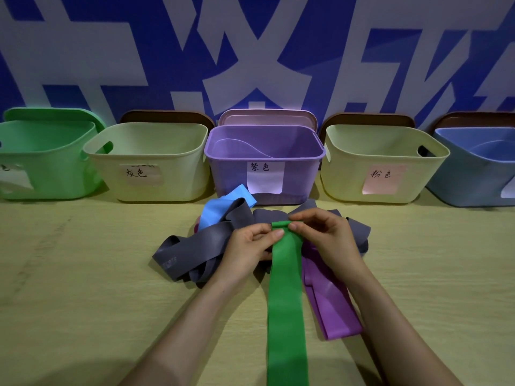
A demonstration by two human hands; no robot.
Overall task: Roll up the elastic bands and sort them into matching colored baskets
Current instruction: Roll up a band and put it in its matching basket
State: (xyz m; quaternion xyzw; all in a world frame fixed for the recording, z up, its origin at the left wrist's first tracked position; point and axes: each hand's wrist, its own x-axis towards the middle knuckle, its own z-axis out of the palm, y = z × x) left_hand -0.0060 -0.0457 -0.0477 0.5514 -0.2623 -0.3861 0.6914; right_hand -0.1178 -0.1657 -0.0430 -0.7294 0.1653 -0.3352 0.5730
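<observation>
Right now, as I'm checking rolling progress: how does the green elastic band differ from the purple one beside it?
The green elastic band is pinched at its far end by the left hand and right hand; no hand grips the purple elastic band. The green one's far end is curled into a small first roll; the purple one lies unrolled, folded flat. Both are wide, flat bands, neither yet sorted.

We read 灰色 on the left cream basket (156, 190), 紫色 on the purple basket (228, 174), 粉色 on the right cream basket (348, 176).
</observation>
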